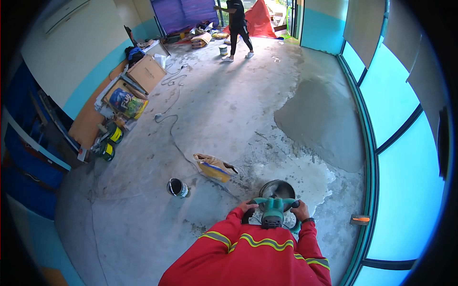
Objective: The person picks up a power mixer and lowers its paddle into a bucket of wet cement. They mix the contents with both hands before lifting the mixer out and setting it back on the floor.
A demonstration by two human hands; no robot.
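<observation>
Left hand (248, 206) and right hand (301, 209) each clasp a side handle of the teal-green electric mixer (273, 208). It stands above the round dark metal bucket (278, 188) on the grey concrete floor (214, 109), near a torn yellow sack (214, 167).

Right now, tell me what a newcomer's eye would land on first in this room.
First, the green mixer at the bottom centre, gripped by the left hand and right hand above a dark bucket. Next, the wide, darker grey patch spread over the floor at the right. Far off at the top, another person stands beside a red sheet.
</observation>
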